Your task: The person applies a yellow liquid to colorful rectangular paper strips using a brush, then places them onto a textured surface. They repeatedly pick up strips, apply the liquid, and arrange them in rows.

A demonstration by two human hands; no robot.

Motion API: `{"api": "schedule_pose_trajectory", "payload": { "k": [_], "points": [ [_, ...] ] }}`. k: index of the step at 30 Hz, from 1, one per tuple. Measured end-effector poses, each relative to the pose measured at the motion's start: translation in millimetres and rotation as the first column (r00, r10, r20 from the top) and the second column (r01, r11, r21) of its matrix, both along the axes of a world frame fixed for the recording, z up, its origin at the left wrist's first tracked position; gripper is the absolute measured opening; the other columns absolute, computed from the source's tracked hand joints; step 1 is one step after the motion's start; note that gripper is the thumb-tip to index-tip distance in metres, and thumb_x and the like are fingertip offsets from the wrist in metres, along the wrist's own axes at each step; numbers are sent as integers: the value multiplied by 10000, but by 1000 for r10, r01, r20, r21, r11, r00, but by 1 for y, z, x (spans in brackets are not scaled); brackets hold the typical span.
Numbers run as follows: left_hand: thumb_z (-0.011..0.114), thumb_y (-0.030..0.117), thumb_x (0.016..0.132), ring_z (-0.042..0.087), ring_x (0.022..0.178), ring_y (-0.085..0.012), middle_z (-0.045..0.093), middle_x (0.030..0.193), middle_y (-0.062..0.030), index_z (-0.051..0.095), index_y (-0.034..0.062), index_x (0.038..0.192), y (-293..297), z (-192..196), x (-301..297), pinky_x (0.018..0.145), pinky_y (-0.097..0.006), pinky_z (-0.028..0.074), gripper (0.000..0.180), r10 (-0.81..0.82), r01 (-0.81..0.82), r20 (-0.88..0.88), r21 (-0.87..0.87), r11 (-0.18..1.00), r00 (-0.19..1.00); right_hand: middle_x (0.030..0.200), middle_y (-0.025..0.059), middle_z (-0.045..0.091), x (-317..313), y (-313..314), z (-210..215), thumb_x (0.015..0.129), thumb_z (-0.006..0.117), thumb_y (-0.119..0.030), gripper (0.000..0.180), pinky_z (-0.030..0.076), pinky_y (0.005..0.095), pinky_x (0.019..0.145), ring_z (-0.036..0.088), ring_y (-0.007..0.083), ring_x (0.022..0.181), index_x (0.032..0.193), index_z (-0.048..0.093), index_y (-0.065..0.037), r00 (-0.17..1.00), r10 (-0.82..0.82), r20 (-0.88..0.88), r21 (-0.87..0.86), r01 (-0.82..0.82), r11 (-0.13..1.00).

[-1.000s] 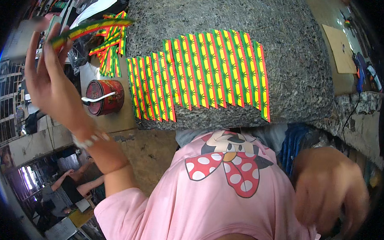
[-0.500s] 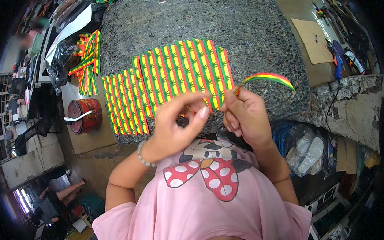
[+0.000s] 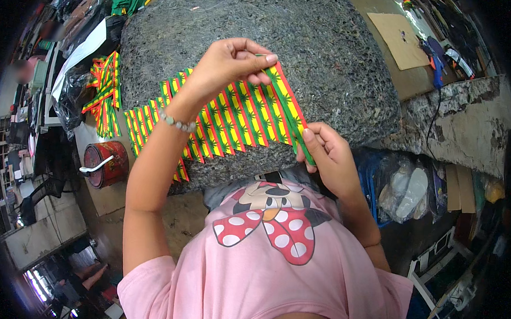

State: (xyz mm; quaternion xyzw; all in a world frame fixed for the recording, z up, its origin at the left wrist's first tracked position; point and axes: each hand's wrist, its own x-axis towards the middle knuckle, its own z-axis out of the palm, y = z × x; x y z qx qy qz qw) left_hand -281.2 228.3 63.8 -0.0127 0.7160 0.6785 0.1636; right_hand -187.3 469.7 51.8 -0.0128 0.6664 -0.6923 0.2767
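Note:
A row of red, yellow and green striped ribbon strips (image 3: 234,116) lies side by side on a grey felt-covered table (image 3: 327,44). My left hand (image 3: 228,66) pinches the far end of the rightmost strip (image 3: 288,107). My right hand (image 3: 329,153) pinches the same strip's near end at the table's front edge. The strip is stretched between both hands along the right side of the row.
A loose pile of the same striped strips (image 3: 103,98) lies at the left. A red tin with a white handle (image 3: 104,162) stands on a lower surface below it. Cardboard (image 3: 398,32) and tools sit at the far right. Bags hang under the right bench.
My left hand came down from the raised position at the left pile. Both hands met over the row, and a single strip is now stretched along its right edge.

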Motion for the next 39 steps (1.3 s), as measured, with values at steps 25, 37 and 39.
{"api": "schedule_pose_trajectory", "payload": {
  "k": [25,37,39],
  "points": [
    [755,335,828,604,1036,-292,670,1043,-108,753,60,905,-9,-44,-35,921,-399,479,285,-355,-107,-535,-652,751,766,758,55,628,17,8,-19,923,635,-41,326,463,236,544,537,60,607,1241,611,27,901,-151,-407,379,317,869],
    [781,231,832,646,920,-166,640,1050,-65,725,-3,871,-11,-41,-45,808,-302,528,243,-294,42,-359,-569,822,886,736,38,619,14,9,-18,923,641,-46,327,430,222,513,507,39,571,1242,617,22,905,-147,-399,375,307,875],
    [780,230,834,645,908,-158,637,1050,-58,726,-3,877,-12,-40,-48,798,-297,528,244,-318,58,-356,-582,811,879,747,42,629,14,9,-17,924,640,-48,325,432,222,517,507,40,573,1240,617,23,908,-152,-390,362,303,881]
  ]
}}
